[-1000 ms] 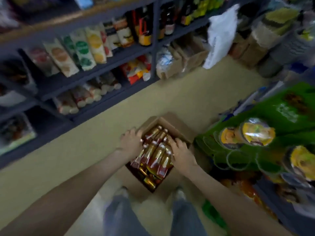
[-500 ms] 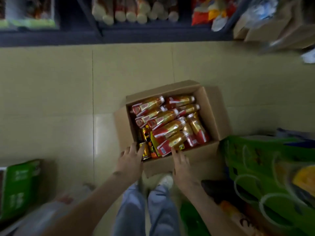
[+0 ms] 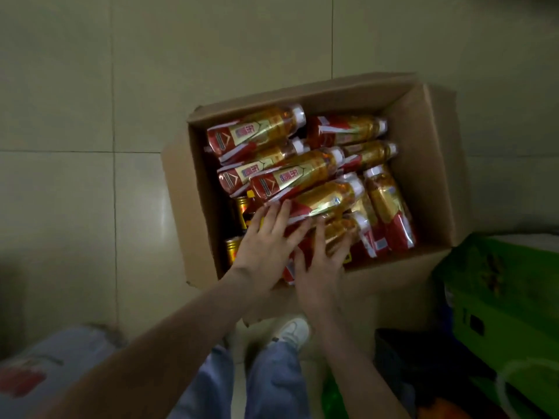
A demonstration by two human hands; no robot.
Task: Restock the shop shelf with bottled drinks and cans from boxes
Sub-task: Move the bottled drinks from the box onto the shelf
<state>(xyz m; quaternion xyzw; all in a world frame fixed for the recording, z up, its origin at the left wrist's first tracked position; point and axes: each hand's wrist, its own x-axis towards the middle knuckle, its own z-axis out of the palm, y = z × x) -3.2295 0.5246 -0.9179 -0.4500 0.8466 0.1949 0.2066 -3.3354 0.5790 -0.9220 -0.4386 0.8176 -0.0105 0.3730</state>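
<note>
I log both hands off the near rim of the box [image 3: 429, 182] since 0.5 s ago, now inside | left hand [image 3: 266, 240] flat, fingers straight, on a bottle [image 3: 326, 201] at the box's 7 o'clock | right hand [image 3: 320, 267] spread wide on the next bottle [image 3: 338, 229], at 4 o'clock of the left | cans [image 3: 242, 207] against the 9 o'clock wall

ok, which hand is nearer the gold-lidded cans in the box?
Left. The left hand lies right beside the cans, overlapping them; the right hand rests on bottles farther right.
</note>
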